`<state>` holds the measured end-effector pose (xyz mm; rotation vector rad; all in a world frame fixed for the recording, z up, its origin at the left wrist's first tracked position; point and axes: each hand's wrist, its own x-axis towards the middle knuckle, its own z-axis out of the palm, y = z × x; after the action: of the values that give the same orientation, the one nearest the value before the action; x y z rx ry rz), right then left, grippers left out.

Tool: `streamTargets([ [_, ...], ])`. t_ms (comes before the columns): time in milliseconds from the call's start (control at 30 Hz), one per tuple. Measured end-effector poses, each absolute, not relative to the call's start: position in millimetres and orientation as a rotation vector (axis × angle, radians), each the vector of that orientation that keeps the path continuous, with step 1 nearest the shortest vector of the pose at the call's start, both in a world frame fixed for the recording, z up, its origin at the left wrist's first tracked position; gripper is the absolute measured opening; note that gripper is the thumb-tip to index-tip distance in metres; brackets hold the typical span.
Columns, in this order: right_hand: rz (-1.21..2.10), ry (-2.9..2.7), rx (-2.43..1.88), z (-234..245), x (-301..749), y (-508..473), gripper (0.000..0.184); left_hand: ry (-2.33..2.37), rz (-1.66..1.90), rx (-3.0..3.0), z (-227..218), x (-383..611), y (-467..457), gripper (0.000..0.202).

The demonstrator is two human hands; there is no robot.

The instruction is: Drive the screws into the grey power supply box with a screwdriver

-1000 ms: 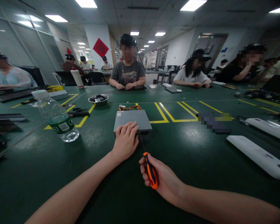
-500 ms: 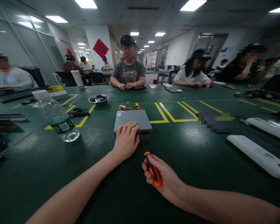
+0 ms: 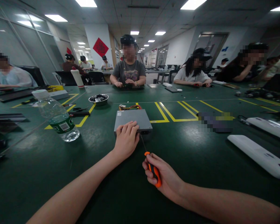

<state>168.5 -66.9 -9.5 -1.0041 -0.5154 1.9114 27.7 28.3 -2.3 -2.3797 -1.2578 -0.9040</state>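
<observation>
A flat grey metal box (image 3: 133, 119) with coloured wires (image 3: 129, 107) at its far end lies on the green table (image 3: 102, 174) before me. My left hand (image 3: 126, 140) rests palm down on the box's near edge, fingers flat on its lid. My right hand (image 3: 163, 179) is closed round the orange and black handle of a screwdriver (image 3: 153, 170). The thin shaft runs up to the box's near right side, where its tip meets the front face.
A water bottle (image 3: 57, 116) stands to the left, with a metal bowl of small parts (image 3: 98, 99) behind it. Long white panels (image 3: 259, 155) lie at the right. Yellow lines mark the table. Several other people sit along the far and left sides.
My right hand has shifted slightly right and turned with the screwdriver handle. My left hand stays on the box.
</observation>
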Motion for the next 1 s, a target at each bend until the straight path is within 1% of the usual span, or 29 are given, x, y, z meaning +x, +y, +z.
streamTargets([
  [200, 1.957, -0.488, -1.024, -6.9, 169.2, -66.6, 0.026, -1.293, -0.915, -2.391, -1.8, 28.2, 27.7, 0.024],
  [300, 1.971, -0.456, -1.025, -6.3, 168.5, -64.8, 0.024, -1.303, -0.921, -2.385, -1.7, 28.7, 27.6, 0.023],
  [467, 1.914, -0.455, -1.006, -7.8, 168.3, -65.6, 0.015, -1.298, -0.931, -2.382, -1.8, 29.0, 28.0, 0.024],
  [700, 1.937, -0.419, -1.035, -7.3, 169.4, -64.1, 0.031, -1.287, -0.929, -2.37, -1.3, 28.8, 28.2, 0.022],
  [800, 1.943, -0.395, -1.018, -7.6, 169.0, -62.9, 0.029, -1.286, -0.918, -2.369, -1.6, 28.7, 28.5, 0.022],
  [933, 1.89, -0.427, -0.997, -8.7, 167.7, -63.2, 0.014, -1.283, -0.925, -2.365, -1.6, 28.8, 28.8, 0.022],
  [1000, 1.868, -0.457, -0.986, -8.7, 167.3, -64.1, 0.012, -1.281, -0.93, -2.366, -1.3, 28.9, 28.7, 0.022],
])
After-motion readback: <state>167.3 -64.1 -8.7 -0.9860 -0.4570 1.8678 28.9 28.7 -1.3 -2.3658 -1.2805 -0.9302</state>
